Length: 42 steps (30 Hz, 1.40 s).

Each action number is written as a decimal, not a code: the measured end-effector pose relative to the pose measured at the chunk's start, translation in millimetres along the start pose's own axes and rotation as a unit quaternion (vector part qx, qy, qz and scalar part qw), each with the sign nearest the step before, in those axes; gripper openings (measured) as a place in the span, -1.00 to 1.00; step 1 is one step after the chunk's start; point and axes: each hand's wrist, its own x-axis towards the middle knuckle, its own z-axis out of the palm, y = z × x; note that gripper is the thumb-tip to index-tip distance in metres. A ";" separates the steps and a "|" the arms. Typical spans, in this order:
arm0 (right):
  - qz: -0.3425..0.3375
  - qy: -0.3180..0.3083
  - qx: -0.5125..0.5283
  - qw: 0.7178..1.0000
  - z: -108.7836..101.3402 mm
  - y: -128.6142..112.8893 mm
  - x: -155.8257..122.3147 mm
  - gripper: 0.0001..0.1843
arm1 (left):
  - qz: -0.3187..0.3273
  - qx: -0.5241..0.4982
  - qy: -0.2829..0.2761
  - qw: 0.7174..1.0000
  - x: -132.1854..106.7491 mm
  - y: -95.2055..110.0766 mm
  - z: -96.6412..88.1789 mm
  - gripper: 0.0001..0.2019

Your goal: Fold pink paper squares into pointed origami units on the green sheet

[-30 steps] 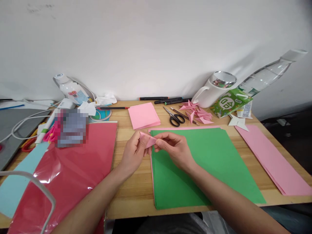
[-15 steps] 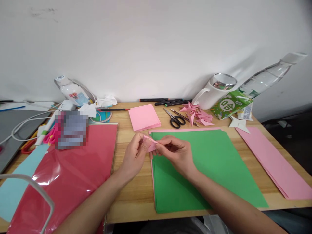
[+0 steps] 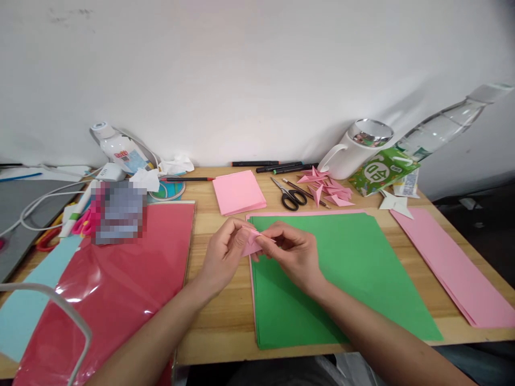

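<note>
Between my two hands is a small folded piece of pink paper (image 3: 251, 244), held just above the near-left corner area of a stack of green sheets (image 3: 341, 279). My left hand (image 3: 226, 252) pinches its left side with thumb and fingers. On its right side my right hand (image 3: 295, 252) is closed, thumb and index finger pressed on the fold. My fingers hide part of the paper. Behind my hands lies a stack of square pink paper (image 3: 240, 192). Several folded pink paper pieces (image 3: 328, 188) are heaped at the back right.
Black-handled scissors (image 3: 293, 198) lie beyond the green sheets, near several markers (image 3: 277, 167). A white mug (image 3: 350, 153) and a clear bottle (image 3: 446, 126) stand at the back right. Pink strips (image 3: 454, 268) lie on the right, a red plastic-wrapped pack (image 3: 124, 289) on the left.
The folded pink paper has turned slightly in my fingers, and more of its lower face shows. Both hands stay in nearly the same place.
</note>
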 end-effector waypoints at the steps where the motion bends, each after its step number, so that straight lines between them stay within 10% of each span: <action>1: -0.001 -0.002 -0.007 1.000 -0.3 0.4 -0.3 -0.91 | 0.006 0.009 0.001 1.000 0.2 -0.2 -0.6 -0.74; 13: 0.054 -0.051 0.003 0.997 -0.1 2.7 0.5 -0.81 | 0.048 0.063 0.008 0.997 0.6 -1.3 -2.6 -0.79; 42: 0.197 -0.072 0.013 0.978 -2.3 7.7 10.8 -0.53 | -0.101 0.041 0.019 0.994 8.1 -6.1 -7.1 -0.82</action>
